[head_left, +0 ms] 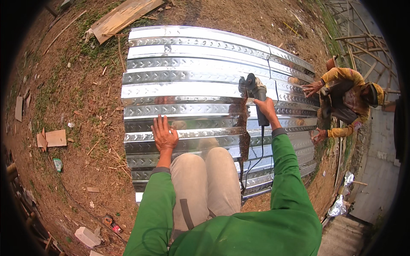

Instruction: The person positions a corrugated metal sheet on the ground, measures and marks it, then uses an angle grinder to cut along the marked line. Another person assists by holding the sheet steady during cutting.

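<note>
My right hand point(267, 110) is wrapped round the body of an angle grinder point(257, 91), its disc end pointing away from me. The grinder is over a shiny ribbed metal sheet point(179, 91); whether the disc touches the metal I cannot tell. A dark, jagged cut gap point(244, 141) runs from near the grinder back toward me. Fingers spread, my left hand point(165, 135) lies flat on the sheet left of my knees. The grinder's black cord point(261, 147) trails toward me beside the gap.
At the right, a person in a yellow top and cap point(348, 96) crouches with both hands at the sheet's right end. A wooden board point(124, 19) lies at the far left. Wood scraps point(53, 138) and a white block point(88, 237) litter the ground. Crumpled foil point(338, 207) sits lower right.
</note>
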Demonstrator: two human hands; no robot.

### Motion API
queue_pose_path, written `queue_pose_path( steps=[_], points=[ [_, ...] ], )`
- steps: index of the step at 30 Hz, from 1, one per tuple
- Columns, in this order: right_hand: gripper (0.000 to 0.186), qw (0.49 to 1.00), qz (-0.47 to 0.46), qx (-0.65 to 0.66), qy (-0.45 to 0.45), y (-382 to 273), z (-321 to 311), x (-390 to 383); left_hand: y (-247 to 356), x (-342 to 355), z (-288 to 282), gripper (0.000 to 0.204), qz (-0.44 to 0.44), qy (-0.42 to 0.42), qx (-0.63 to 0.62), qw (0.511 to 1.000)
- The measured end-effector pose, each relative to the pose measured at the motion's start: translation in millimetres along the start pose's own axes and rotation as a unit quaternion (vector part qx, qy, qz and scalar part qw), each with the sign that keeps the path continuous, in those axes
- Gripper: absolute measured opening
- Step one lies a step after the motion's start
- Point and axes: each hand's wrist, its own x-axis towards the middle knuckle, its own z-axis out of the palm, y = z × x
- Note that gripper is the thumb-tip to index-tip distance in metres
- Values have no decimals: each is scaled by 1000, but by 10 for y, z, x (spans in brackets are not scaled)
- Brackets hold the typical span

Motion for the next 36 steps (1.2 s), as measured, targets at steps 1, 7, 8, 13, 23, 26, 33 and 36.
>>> queue_pose_path(
  steps=[1,7,8,13,23,26,33,36],
  points=[
    [74,1000,-4,-13,9,-13,-16,12,2,1,1,80,10,17,-4,1000],
    [72,1000,13,-3,-25,-99,-101,75,-8,1,11,80,8,12,-8,1000],
    [71,1000,21,-10,-21,-106,-99,89,-11,-4,12,80,7,11,-10,1000],
    [68,1000,5,-1,-26,-160,-122,157,-9,0,9,81,7,10,-3,1000],
    [69,998,13,-50,-28,-274,-180,324,1,0,-5,82,6,7,1,1000],
    [70,998,19,-56,-22,-267,-192,342,-5,0,14,82,5,12,4,1000],
    [69,998,7,-43,-40,-323,-233,346,-4,-2,25,81,-9,-10,1,1000],
    [68,999,3,-39,-31,-343,-223,358,-1,3,14,81,-11,-15,3,1000]
  ],
)
